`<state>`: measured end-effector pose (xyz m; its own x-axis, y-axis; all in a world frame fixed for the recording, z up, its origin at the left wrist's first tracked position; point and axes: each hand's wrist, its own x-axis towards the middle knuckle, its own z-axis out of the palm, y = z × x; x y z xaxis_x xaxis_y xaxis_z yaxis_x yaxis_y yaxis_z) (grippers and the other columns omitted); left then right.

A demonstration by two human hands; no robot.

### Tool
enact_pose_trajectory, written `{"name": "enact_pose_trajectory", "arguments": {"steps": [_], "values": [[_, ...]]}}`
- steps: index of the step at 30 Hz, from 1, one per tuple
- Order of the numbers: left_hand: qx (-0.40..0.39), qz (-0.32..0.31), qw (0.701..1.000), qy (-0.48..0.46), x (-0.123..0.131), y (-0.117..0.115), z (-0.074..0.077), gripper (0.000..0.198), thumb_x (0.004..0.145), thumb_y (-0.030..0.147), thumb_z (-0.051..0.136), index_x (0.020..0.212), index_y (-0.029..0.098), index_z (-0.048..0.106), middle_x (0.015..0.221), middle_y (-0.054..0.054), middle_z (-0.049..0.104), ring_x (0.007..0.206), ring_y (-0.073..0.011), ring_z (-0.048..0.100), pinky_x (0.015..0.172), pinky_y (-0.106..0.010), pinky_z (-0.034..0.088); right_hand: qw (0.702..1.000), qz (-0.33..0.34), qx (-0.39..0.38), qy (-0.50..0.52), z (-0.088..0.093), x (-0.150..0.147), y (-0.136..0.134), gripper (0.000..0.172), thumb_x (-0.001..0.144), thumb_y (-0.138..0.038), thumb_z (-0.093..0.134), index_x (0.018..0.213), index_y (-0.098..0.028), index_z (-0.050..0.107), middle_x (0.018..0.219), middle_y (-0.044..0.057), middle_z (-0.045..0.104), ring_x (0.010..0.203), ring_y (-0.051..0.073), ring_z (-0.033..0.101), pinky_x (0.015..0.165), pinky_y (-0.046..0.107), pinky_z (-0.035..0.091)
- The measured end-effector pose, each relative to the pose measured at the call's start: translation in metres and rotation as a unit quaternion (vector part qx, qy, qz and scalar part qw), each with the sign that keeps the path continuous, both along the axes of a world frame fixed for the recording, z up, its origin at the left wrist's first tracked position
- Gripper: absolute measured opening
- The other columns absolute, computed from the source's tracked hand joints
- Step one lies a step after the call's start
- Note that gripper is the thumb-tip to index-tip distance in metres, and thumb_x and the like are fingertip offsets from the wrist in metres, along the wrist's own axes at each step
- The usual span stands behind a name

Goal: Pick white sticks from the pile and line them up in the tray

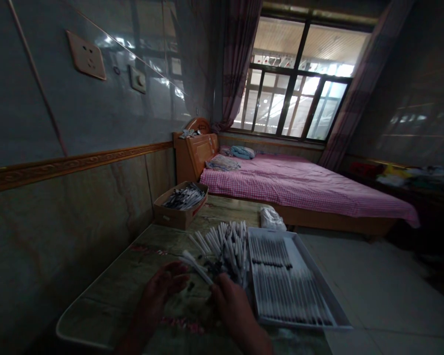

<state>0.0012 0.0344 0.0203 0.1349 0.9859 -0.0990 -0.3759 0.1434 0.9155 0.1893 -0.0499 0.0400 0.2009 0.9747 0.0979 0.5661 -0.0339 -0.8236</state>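
Observation:
A loose heap of white pen barrels lies on the table in front of me. My left hand rests on the tabletop just left of the heap, with its fingers stretched out toward a single white pen that sticks out of the pile. My right hand sits at the near edge of the heap; its back faces me and its fingers are hidden among the pens. A white tray of pens laid in neat rows stands right beside my right hand.
A cardboard box filled with dark pens stands at the table's far left. A white plastic bag lies beyond the tray. A bed with a pink checked cover stands behind the table, below a window. A tiled wall runs along the left.

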Motion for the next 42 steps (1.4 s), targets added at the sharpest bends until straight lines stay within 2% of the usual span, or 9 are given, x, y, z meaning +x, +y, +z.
{"name": "enact_pose_trajectory", "arguments": {"steps": [3, 5, 9, 12, 15, 23, 28, 38, 42], "values": [[0.004, 0.003, 0.999, 0.046, 0.005, 0.0, -0.008, 0.058, 0.059, 0.062, 0.08, 0.097, 0.02, 0.07, 0.096, -0.009, 0.079, 0.083, -0.0287, 0.076, 0.073, -0.037, 0.062, 0.994, -0.011, -0.007, 0.107, 0.012, 0.039, -0.005, 0.028, 0.091, -0.042, 0.041, 0.08, -0.022, 0.057, 0.071, -0.001, 0.068, 0.065, 0.015, 0.064, 0.059, 0.023, 0.043], [0.009, 0.018, 0.996, 0.086, 0.008, 0.001, -0.013, 0.052, 0.055, 0.059, 0.082, 0.088, 0.021, 0.071, 0.087, -0.006, 0.08, 0.079, -0.0281, 0.076, 0.073, -0.036, 0.062, 0.993, -0.063, -0.001, 0.096, 0.019, 0.074, -0.008, 0.032, 0.087, -0.049, 0.044, 0.08, -0.021, 0.06, 0.075, 0.001, 0.068, 0.069, 0.017, 0.064, 0.061, 0.025, 0.045], [0.039, 0.022, 0.989, 0.138, 0.013, 0.004, -0.019, 0.043, 0.054, 0.056, 0.079, 0.079, 0.022, 0.071, 0.078, -0.004, 0.079, 0.076, -0.0278, 0.075, 0.071, -0.035, 0.062, 0.983, -0.178, 0.04, -0.023, 0.027, 0.155, -0.018, 0.043, 0.081, -0.056, 0.05, 0.089, -0.019, 0.07, 0.097, 0.009, 0.073, 0.095, 0.025, 0.065, 0.082, 0.032, 0.047], [0.061, 0.011, 0.983, 0.174, 0.015, 0.004, -0.019, 0.039, 0.057, 0.054, 0.076, 0.08, 0.022, 0.072, 0.079, -0.005, 0.079, 0.077, -0.0276, 0.075, 0.072, -0.034, 0.061, 0.965, -0.217, -0.042, -0.14, 0.031, 0.203, -0.024, 0.045, 0.088, -0.048, 0.04, 0.092, -0.017, 0.073, 0.097, 0.011, 0.074, 0.092, 0.024, 0.068, 0.078, 0.029, 0.047], [0.064, 0.001, 0.978, 0.2, 0.015, 0.004, -0.019, 0.038, 0.06, 0.053, 0.072, 0.082, 0.022, 0.071, 0.081, -0.005, 0.079, 0.078, -0.0278, 0.076, 0.072, -0.034, 0.061, 0.921, -0.253, -0.155, -0.253, 0.033, 0.228, -0.025, 0.044, 0.091, -0.038, 0.036, 0.1, -0.017, 0.074, 0.104, 0.011, 0.075, 0.096, 0.022, 0.069, 0.076, 0.027, 0.046], [0.078, 0.001, 0.973, 0.219, 0.013, 0.005, -0.02, 0.034, 0.061, 0.051, 0.067, 0.08, 0.023, 0.07, 0.077, -0.004, 0.079, 0.076, -0.0277, 0.075, 0.07, -0.034, 0.06, 0.869, -0.286, -0.238, -0.327, 0.027, 0.24, -0.01, 0.044, 0.092, -0.03, 0.035, 0.102, -0.015, 0.075, 0.107, 0.019, 0.074, 0.1, 0.028, 0.07, 0.076, 0.032, 0.047], [0.085, -0.009, 0.968, 0.235, 0.013, 0.004, -0.015, 0.034, 0.061, 0.052, 0.066, 0.079, 0.023, 0.071, 0.077, -0.005, 0.078, 0.076, -0.0278, 0.075, 0.069, -0.034, 0.06, 0.85, -0.291, -0.267, -0.349, 0.023, 0.241, 0.001, 0.041, 0.092, -0.029, 0.035, 0.105, -0.015, 0.072, 0.111, 0.018, 0.072, 0.103, 0.029, 0.07, 0.074, 0.032, 0.048], [0.094, -0.005, 0.97, 0.222, 0.014, 0.006, -0.025, 0.032, 0.065, 0.049, 0.066, 0.08, 0.022, 0.071, 0.076, -0.005, 0.078, 0.074, -0.0267, 0.074, 0.068, -0.034, 0.059, 0.85, -0.272, -0.265, -0.366, 0.015, 0.239, 0.005, 0.044, 0.096, -0.041, 0.035, 0.099, -0.02, 0.073, 0.109, 0.013, 0.073, 0.102, 0.026, 0.069, 0.075, 0.031, 0.048], [0.084, 0.0, 0.975, 0.205, 0.015, 0.005, -0.022, 0.032, 0.062, 0.049, 0.067, 0.078, 0.022, 0.07, 0.074, -0.005, 0.077, 0.071, -0.0266, 0.074, 0.068, -0.034, 0.059, 0.859, -0.259, -0.256, -0.361, 0.018, 0.239, -0.001, 0.039, 0.096, -0.037, 0.038, 0.099, -0.02, 0.072, 0.108, 0.011, 0.074, 0.099, 0.024, 0.07, 0.07, 0.028, 0.046]]}}
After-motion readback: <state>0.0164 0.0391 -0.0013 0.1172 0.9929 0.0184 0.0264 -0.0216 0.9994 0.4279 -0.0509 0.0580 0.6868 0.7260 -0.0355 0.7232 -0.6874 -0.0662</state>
